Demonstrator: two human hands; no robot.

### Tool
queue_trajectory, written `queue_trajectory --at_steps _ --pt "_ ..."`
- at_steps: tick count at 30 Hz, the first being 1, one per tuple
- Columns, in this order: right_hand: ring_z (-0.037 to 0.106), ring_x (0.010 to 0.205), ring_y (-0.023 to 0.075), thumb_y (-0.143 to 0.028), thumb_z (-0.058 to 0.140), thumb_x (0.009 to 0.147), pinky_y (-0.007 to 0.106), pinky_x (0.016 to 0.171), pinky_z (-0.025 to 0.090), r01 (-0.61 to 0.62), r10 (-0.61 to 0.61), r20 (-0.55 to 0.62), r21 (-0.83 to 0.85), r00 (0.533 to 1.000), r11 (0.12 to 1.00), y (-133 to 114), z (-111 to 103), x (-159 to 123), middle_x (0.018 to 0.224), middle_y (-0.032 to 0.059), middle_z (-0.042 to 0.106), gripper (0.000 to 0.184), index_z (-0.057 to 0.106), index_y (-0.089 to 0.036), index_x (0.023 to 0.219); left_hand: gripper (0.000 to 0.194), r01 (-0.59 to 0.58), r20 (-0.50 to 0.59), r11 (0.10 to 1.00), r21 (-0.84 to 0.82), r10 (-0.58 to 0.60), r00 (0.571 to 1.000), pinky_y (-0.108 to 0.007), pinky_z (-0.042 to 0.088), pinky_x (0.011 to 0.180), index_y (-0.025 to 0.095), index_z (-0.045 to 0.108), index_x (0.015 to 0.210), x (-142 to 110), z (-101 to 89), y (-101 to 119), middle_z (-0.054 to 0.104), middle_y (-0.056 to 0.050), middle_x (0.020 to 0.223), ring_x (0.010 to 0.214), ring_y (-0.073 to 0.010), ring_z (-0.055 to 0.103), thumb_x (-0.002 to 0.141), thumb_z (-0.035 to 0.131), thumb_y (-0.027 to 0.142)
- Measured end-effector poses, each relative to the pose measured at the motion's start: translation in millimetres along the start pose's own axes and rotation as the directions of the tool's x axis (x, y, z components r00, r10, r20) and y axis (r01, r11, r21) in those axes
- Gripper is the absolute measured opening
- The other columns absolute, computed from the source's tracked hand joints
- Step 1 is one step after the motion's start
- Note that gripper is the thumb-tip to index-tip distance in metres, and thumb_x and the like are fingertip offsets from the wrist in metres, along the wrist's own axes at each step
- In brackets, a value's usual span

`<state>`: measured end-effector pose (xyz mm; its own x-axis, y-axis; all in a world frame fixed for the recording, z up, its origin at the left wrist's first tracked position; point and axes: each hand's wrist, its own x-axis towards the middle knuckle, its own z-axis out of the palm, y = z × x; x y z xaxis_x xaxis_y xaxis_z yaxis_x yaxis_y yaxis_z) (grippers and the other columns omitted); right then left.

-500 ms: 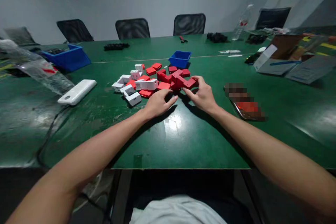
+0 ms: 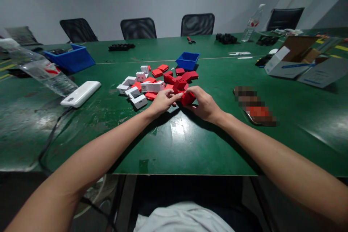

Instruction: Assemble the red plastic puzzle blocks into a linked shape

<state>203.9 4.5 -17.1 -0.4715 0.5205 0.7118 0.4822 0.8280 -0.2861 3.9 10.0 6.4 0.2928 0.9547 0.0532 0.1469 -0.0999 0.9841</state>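
Two hands meet over a red piece at the near edge of a pile.

The right hand [image 2: 204,106] is clamped on a red piece [image 2: 188,98], held just above the green counter [image 2: 190,141]. The left hand [image 2: 162,102] has its fingers curled, fingertips touching that same piece from the other side (whether it truly grips, I cannot tell). Just behind lies the pile [image 2: 160,81] of red and white pieces, a small blue bin [image 2: 187,60] beyond it. A white box [image 2: 81,94] lies well to the left.
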Motion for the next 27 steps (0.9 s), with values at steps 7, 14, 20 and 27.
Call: queue_trajectory --at_steps 7,14,20,27 --pt "0.064 0.098 0.0227 -0.025 0.064 0.091 0.035 0.084 0.054 0.072 -0.072 0.025 -0.007 0.997 0.997 -8 -4 4 0.107 0.0112 0.066 0.018 0.059 -0.021 0.108 0.036 0.043 -0.008 0.987 -0.158 -0.045 0.999 -0.022 0.045 0.063 0.011 0.061 0.094 6 -5.0 -4 0.066 0.003 0.068 0.059 -0.0085 0.058 0.068 0.082 0.024" --pt "0.065 0.084 0.0197 -0.038 0.054 0.098 0.031 0.077 0.049 -0.205 0.206 -0.059 0.027 0.977 0.978 -18 -14 10 0.091 0.0091 0.070 0.025 0.065 -0.017 0.094 0.043 -0.008 0.080 0.983 -0.182 0.023 0.997 -0.025 0.049 0.071 0.010 0.061 0.109 13 -8.9 -17 0.073 -0.006 0.091 0.078 -0.0148 0.068 0.074 0.080 0.024" --pt "0.065 0.078 0.0205 -0.044 0.050 0.097 0.031 0.073 0.045 -0.476 0.472 0.064 0.071 0.879 0.877 -10 -13 9 0.084 0.0089 0.073 0.036 0.071 -0.015 0.088 0.049 -0.122 0.165 0.982 -0.146 0.145 0.976 -0.029 0.054 0.081 0.014 0.060 0.118 15 -10.5 -23 0.072 -0.010 0.107 0.098 -0.0214 0.069 0.080 0.078 0.038" --pt "0.067 0.080 0.0229 -0.052 0.054 0.091 0.031 0.072 0.046 -0.554 0.493 0.262 0.283 0.830 0.783 -8 -9 8 0.086 0.0079 0.075 0.043 0.074 -0.015 0.093 0.042 -0.386 0.268 0.903 0.189 0.330 0.905 -0.035 0.050 0.093 0.014 0.061 0.123 6 -9.0 -21 0.069 -0.013 0.117 0.107 -0.0251 0.066 0.094 0.057 0.044"
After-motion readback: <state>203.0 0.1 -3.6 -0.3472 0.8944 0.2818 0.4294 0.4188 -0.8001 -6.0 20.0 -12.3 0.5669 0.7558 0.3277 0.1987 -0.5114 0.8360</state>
